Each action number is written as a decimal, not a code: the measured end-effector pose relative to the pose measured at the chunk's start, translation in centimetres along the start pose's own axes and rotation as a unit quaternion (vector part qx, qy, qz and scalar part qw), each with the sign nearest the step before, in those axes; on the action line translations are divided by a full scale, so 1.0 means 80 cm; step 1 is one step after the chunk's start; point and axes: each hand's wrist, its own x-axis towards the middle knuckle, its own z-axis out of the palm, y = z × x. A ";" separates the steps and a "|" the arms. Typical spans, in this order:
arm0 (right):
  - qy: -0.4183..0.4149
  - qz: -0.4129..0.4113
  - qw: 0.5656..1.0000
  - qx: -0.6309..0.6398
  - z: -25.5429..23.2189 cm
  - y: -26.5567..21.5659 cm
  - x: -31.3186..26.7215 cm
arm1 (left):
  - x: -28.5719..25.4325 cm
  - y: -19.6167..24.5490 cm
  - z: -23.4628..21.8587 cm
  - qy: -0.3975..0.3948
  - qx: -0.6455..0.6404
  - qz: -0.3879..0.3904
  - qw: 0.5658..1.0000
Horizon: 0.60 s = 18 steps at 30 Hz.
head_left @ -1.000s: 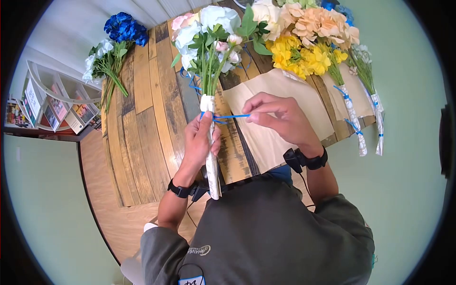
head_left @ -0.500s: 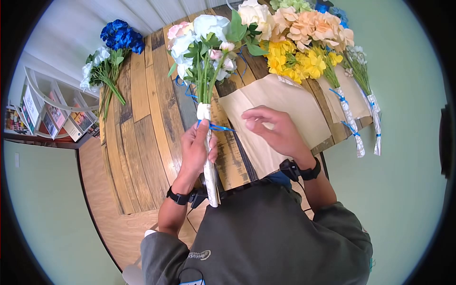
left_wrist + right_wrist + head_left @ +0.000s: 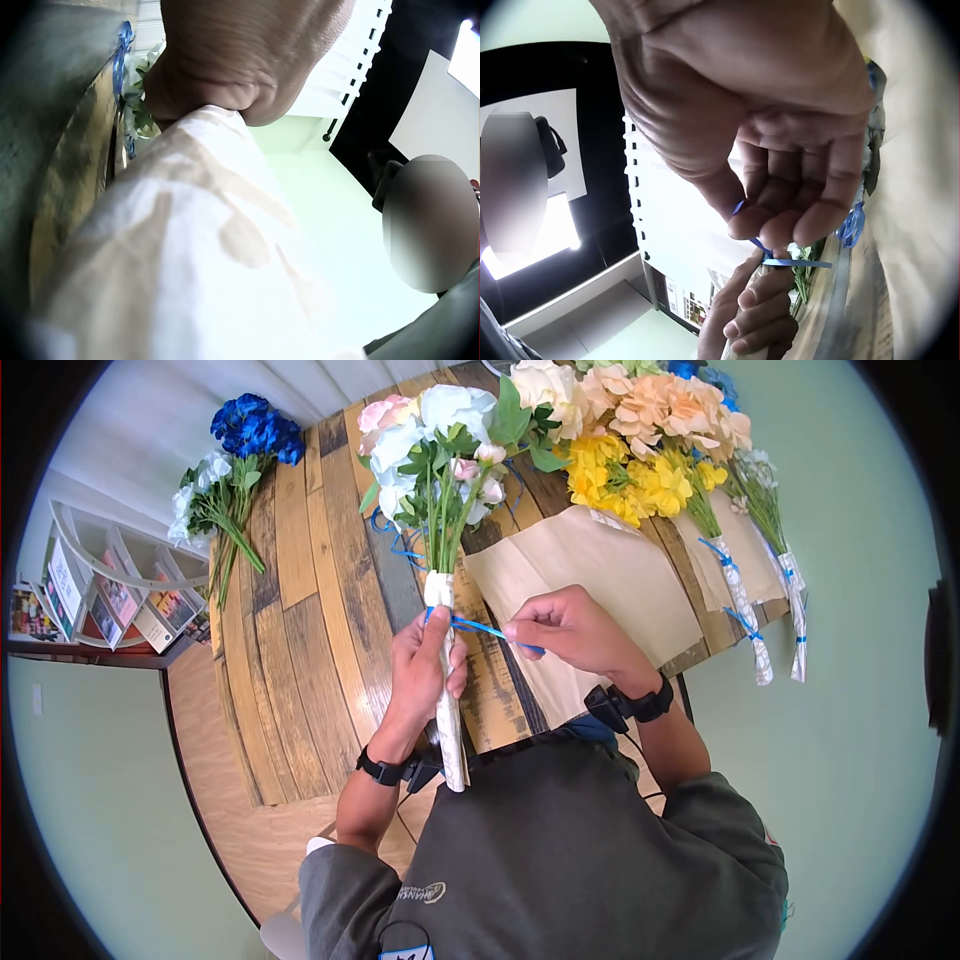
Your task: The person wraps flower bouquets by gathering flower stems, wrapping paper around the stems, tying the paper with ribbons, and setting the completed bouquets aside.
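Note:
My left hand (image 3: 417, 665) grips the paper-wrapped stems (image 3: 451, 745) of a bouquet (image 3: 440, 450) with pale blue, white and pink flowers, its thumb lying over the wrap near the top. Around the wrap there runs a thin blue ribbon (image 3: 484, 626). To the right, my right hand (image 3: 572, 632) pinches that ribbon between thumb and fingertips, and it stretches taut from the wrap. The right wrist view shows the ribbon (image 3: 799, 263) with a loose end beside the left hand. In the left wrist view, the patterned white wrap (image 3: 195, 240) fills the foreground below the hand.
Brown paper (image 3: 600, 580) lies on the wooden table (image 3: 300, 690). Two wrapped bunches (image 3: 741, 605) tied with blue ribbon lie at right, near peach and yellow flowers (image 3: 640, 485). Blue and white flowers (image 3: 250, 435) lie at the far left. Loose blue ribbon (image 3: 398, 545) curls behind the bouquet.
The right hand pulled the ribbon, let go of it half a second ago with fingers spread, and now pinches it again, slightly lower. The left hand keeps its grip on the stems.

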 end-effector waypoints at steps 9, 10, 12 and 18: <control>0.012 -0.055 0.998 0.036 0.010 0.003 0.008 | -0.019 0.006 -0.001 0.013 -0.134 -0.048 0.990; 0.046 -0.054 0.997 -0.027 0.011 0.003 0.008 | -0.019 0.008 -0.002 0.012 -0.134 -0.041 0.990; 0.083 -0.051 0.991 -0.089 0.007 0.001 0.008 | -0.023 0.011 -0.006 -0.007 -0.163 -0.043 0.986; 0.104 -0.105 0.962 -0.229 0.000 -0.009 0.009 | -0.029 0.009 -0.008 -0.004 -0.203 -0.048 0.978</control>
